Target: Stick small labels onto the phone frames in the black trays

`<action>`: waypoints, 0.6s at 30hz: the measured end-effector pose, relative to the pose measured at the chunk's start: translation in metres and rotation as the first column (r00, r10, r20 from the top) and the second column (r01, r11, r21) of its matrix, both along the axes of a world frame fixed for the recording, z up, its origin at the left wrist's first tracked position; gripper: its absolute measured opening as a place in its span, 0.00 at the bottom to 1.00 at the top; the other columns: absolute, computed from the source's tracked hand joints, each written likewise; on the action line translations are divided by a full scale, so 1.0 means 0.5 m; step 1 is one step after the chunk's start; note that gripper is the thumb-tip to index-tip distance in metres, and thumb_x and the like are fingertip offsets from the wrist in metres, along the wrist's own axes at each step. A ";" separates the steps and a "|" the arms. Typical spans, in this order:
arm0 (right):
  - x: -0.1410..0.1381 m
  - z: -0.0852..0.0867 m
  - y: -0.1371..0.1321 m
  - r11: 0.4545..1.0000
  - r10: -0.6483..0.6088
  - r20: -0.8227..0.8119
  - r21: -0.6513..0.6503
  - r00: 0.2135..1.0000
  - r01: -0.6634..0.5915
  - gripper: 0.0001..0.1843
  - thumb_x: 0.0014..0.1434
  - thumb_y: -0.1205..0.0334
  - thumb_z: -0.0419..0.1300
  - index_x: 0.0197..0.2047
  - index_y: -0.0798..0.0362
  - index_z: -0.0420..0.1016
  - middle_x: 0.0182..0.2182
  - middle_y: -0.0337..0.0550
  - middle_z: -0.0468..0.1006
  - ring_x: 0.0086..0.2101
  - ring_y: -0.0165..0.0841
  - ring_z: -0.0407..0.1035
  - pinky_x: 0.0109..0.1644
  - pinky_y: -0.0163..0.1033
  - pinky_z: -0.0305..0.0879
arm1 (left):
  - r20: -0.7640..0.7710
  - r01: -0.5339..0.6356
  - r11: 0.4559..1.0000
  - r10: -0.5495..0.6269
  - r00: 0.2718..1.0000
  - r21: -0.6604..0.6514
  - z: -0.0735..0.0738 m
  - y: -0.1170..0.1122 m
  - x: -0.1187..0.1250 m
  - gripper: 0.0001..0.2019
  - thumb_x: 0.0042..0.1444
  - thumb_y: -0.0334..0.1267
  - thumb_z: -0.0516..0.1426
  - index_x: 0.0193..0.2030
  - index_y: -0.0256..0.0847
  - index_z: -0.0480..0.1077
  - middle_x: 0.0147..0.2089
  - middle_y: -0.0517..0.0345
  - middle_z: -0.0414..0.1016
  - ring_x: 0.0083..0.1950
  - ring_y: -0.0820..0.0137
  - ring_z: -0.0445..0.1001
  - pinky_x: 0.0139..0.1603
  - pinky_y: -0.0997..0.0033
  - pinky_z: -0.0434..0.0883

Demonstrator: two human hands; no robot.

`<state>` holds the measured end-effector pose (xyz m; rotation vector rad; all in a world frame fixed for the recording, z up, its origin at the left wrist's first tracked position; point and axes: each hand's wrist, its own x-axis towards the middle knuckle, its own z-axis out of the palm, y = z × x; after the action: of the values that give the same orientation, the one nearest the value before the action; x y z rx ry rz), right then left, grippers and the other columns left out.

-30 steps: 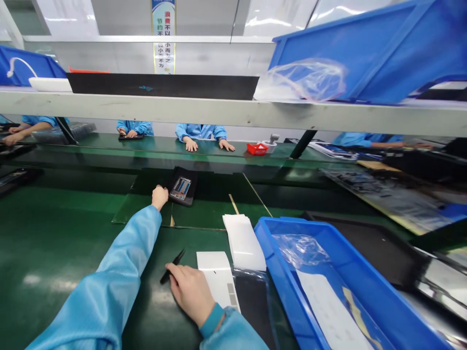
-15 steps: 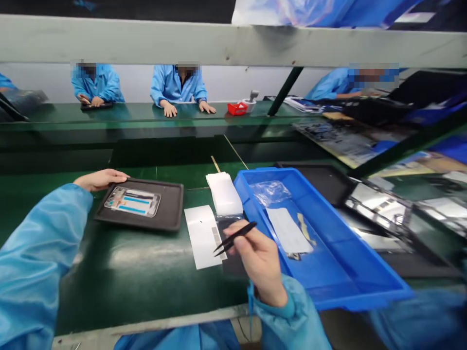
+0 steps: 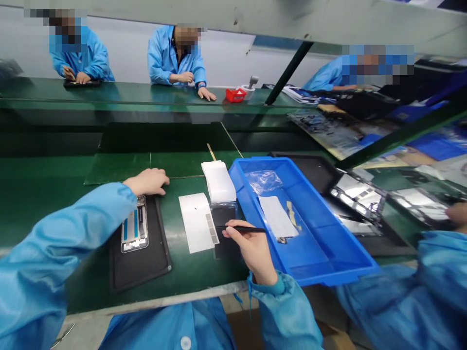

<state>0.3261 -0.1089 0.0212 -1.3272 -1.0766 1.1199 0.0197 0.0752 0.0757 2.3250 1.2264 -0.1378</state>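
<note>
Head view, looking down at my desk point(image 3: 189, 272): my left hand point(image 3: 148, 181) lies at the far end of the black tray point(image 3: 142, 267), fingers curled and touching its rim. I cannot tell whether it grips the rim or only rests there. The tray sits lengthwise in front of me, and a phone frame point(image 3: 134, 231) lies flat in its far half, just beside my left sleeve.

My right hand point(image 3: 251, 250) is pinched on a pair of black tweezers point(image 3: 242, 228), thumb and fingers closed around them. They are held nearly level, with one end over the near wall of the blue bin point(image 3: 317, 248).

Between my two hands a white sheet point(image 3: 197, 221) with grey strips along its right edge lies flat on the desk. A stack of white sheets point(image 3: 219, 181) sits just beyond it, against the bin. Inside the bin are a clear plastic bag point(image 3: 268, 181) and a paper slip point(image 3: 277, 216).

Across the desk, other people in blue coats point(image 3: 175, 56) are at their own places.
</note>
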 end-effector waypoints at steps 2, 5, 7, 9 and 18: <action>-0.001 -0.008 0.007 1.000 0.003 -0.011 -0.006 1.000 -0.003 0.17 0.53 0.52 0.73 0.39 0.54 0.79 0.34 0.48 0.82 0.33 0.40 0.80 0.43 0.48 0.79 | 0.049 0.039 0.989 -0.046 0.998 0.146 -0.014 -0.050 0.063 0.14 0.60 0.35 0.57 0.51 0.41 0.76 0.55 0.46 0.73 0.58 0.55 0.71 0.61 0.57 0.65; -0.010 -0.010 0.027 0.999 -0.026 -0.060 0.021 0.998 0.027 0.19 0.54 0.51 0.72 0.44 0.53 0.79 0.32 0.45 0.82 0.32 0.39 0.80 0.42 0.46 0.79 | 0.086 0.144 0.958 -0.170 0.982 0.247 -0.046 -0.124 0.152 0.15 0.65 0.38 0.53 0.56 0.40 0.72 0.60 0.46 0.70 0.63 0.56 0.67 0.65 0.56 0.62; -0.017 -0.007 0.041 0.997 -0.043 -0.057 0.055 0.997 0.046 0.19 0.55 0.50 0.71 0.45 0.53 0.78 0.32 0.44 0.82 0.31 0.37 0.79 0.41 0.45 0.79 | 0.076 0.187 0.944 -0.215 0.974 0.271 -0.069 -0.155 0.180 0.22 0.62 0.41 0.58 0.61 0.38 0.68 0.64 0.42 0.65 0.67 0.51 0.62 0.66 0.50 0.60; -0.023 -0.004 0.052 0.996 -0.029 -0.002 0.083 1.000 0.029 0.18 0.55 0.50 0.71 0.43 0.53 0.78 0.32 0.44 0.81 0.30 0.36 0.79 0.41 0.44 0.78 | 0.039 0.221 0.936 -0.241 0.970 0.274 -0.087 -0.169 0.174 0.28 0.59 0.44 0.62 0.64 0.36 0.65 0.67 0.39 0.62 0.68 0.46 0.59 0.66 0.46 0.60; -0.049 -0.053 0.085 0.947 0.220 0.367 0.142 0.904 -0.288 0.13 0.57 0.52 0.67 0.36 0.53 0.80 0.34 0.45 0.82 0.33 0.38 0.77 0.41 0.43 0.75 | -0.054 0.306 0.889 -0.307 0.950 0.340 -0.109 -0.193 0.088 0.29 0.64 0.49 0.57 0.70 0.46 0.59 0.71 0.42 0.57 0.70 0.48 0.58 0.67 0.48 0.59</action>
<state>0.3016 -0.0667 -0.0054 -1.2805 -1.6190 0.9555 0.0639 -0.0215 0.0212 2.8162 0.9294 -0.0295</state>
